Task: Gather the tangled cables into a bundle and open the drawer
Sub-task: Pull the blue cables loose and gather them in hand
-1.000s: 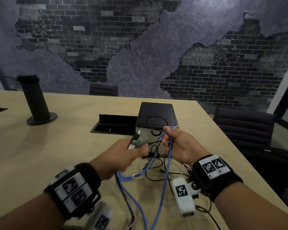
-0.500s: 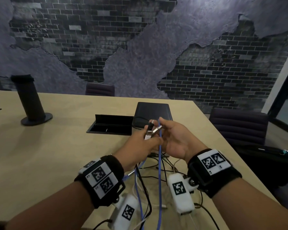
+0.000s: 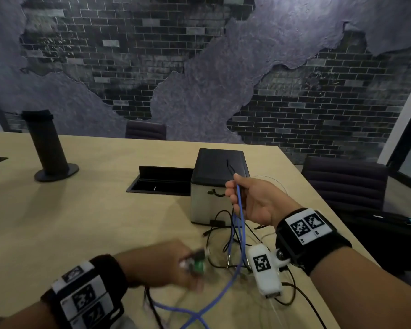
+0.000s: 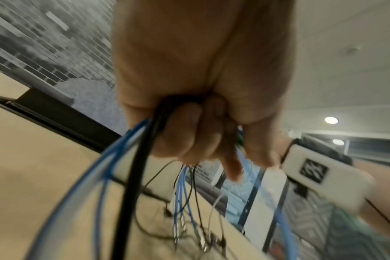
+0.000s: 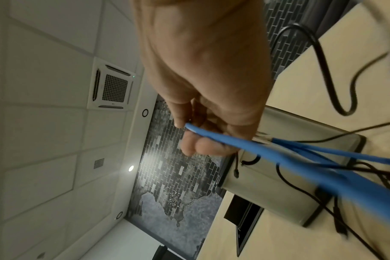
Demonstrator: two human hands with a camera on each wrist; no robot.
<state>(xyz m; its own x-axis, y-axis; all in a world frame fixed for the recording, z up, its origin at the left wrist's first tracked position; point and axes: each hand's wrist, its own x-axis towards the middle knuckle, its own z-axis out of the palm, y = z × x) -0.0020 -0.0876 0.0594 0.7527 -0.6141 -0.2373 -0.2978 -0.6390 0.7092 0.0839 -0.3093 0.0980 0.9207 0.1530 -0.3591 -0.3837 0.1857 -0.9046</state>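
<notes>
Holding the blue cable (image 3: 239,210) up in front of the drawer box (image 3: 220,186), the right hand (image 3: 256,200) has its fingers curled round a doubled length of it, so the strands hang nearly straight down toward the table (image 3: 69,222). The left hand (image 3: 166,264) is low and nearer the person, blurred in the head view; the left wrist view shows its fingers closed round several blue strands and a thick black cable (image 4: 131,193), with something green at its fingertips. Between the 2 hands the cables run roughly near-to-far, slack loops and thin black leads lying on the wood below the right hand.

The drawer box stands just beyond the tangle, its silver front facing the person, a small dark handle (image 3: 215,193) close beside the right fingers. The right hand is clearly the nearer one to that handle, though it is occupied; freeing it would probably mean passing the bundle to the left.

The table is pale wood, with an open cable hatch (image 3: 161,181) left of the box and a black post (image 3: 46,148) farther left. Behind are dark chairs and a brick-pattern wall (image 3: 199,67).
</notes>
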